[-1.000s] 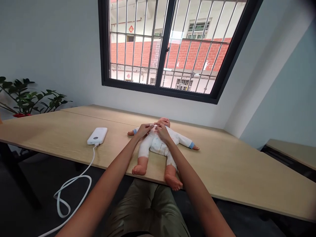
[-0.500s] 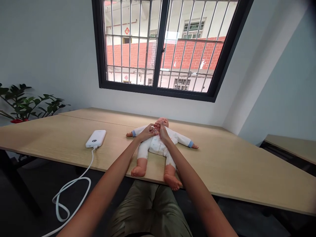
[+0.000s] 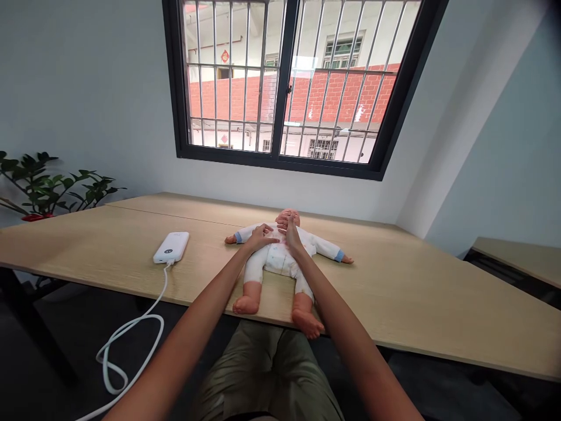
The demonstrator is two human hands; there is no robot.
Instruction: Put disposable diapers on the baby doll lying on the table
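Note:
A baby doll (image 3: 280, 260) in a white outfit with blue cuffs lies on its back on the table, its feet toward me at the front edge. Over the left side of its chest is my left hand (image 3: 262, 236), open with the fingers apart. My right hand (image 3: 290, 235) is at the upper chest and chin, its fingers stretched out and pointing left; it hides part of the doll's neck and lower face. A small gap separates the two hands, and no object shows between them. Whether the fingertips press on the cloth is hard to see.
A white power bank (image 3: 172, 247) lies to the left on the wooden table (image 3: 416, 286). Its white cable (image 3: 160, 321) hangs over the front edge in a loop. A potted plant (image 3: 48, 187) stands at far left, and a barred window (image 3: 280, 88) is ahead.
My hands have drawn slightly apart. The left fingers have come away from the right hand and opened over the chest. The doll has stayed in place.

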